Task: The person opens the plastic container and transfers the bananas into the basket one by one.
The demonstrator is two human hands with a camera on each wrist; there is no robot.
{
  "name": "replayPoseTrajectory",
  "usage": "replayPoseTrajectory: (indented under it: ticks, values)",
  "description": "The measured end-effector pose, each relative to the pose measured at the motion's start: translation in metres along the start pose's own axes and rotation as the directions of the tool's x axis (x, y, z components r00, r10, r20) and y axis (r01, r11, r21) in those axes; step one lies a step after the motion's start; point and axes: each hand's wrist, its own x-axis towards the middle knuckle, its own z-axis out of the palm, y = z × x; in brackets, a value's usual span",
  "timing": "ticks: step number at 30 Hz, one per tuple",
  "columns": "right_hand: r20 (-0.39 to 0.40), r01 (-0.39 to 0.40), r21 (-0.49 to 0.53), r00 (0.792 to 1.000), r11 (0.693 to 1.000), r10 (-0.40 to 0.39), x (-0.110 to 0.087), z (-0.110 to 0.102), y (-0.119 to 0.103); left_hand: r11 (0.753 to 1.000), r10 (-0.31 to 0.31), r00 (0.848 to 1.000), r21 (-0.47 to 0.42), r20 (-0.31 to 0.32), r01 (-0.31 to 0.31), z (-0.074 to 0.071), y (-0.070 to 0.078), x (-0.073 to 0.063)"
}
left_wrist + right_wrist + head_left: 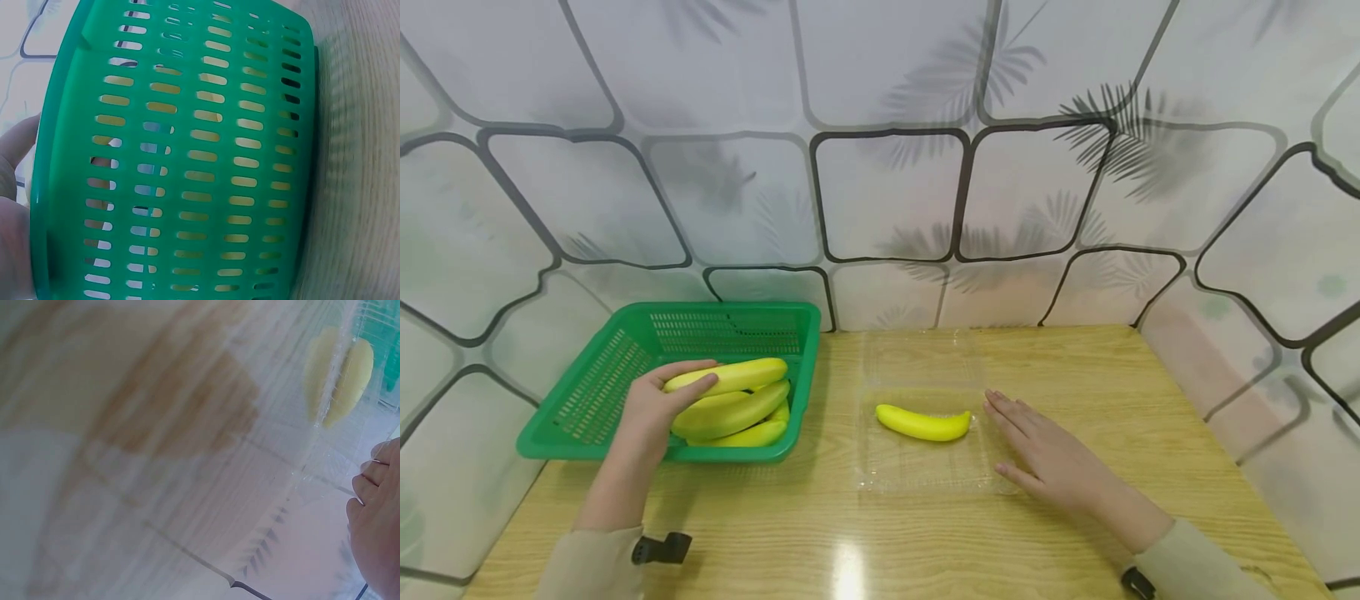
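Observation:
My left hand (653, 407) grips a yellow banana (747, 374) between thumb and fingers, over the green basket (811, 358). Beneath it, several more bananas (733, 414) lie piled at the basket's right side. In the left wrist view the basket's slotted wall (181, 169) hides most of the hand and the bananas. A single banana (925, 424) lies crosswise in a clear plastic box (917, 475) with its lid folded back. Beside the box's right edge my right hand (1054, 457) is held with fingers extended, holding nothing; the right wrist view shows its fingers near the box.
The light wooden table (820, 533) carries the basket on the left and the box in the middle. A patterned wall covering (887, 200) rises behind the table and along both sides. Black straps (661, 548) circle the wrists over the sleeves.

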Motion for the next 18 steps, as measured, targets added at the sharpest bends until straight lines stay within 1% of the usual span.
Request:
replayPoseTrajectory:
  ticks: [2, 5, 9, 14, 18]
  values:
    - [0.003, -0.003, 0.002, 1.0, 1.0, 0.003, 0.0002, 0.0002, 0.0004, 0.999, 0.002, 1.0, 0.032, 0.004, -0.003, -0.0001, -0.0001, 0.0009]
    - [0.007, -0.007, 0.003, 1.0, 1.0, 0.007, 0.0007, 0.0004, 0.0011, 0.994, 0.014, 1.0, 0.104, 0.011, -0.015, -0.0007, -0.0001, 0.0022]
    - [0.011, -0.01, 0.001, 1.0, 1.0, 0.01, 0.0014, -0.0002, 0.0015, 0.981, 0.022, 0.999, 0.191, 0.043, -0.029, -0.0022, -0.0002, 0.0037]
    - [0.021, -0.014, 0.0, 1.0, 1.0, 0.014, 0.001, -0.0002, 0.0007, 0.97, 0.008, 0.996, 0.24, 0.09, -0.03, -0.0034, -0.0009, 0.0041]
    - [0.015, -0.013, 0.003, 1.0, 1.0, 0.013, 0.0, 0.0, 0.0, 0.969, 0.031, 0.992, 0.241, 0.124, -0.06, -0.003, -0.0008, 0.0043]
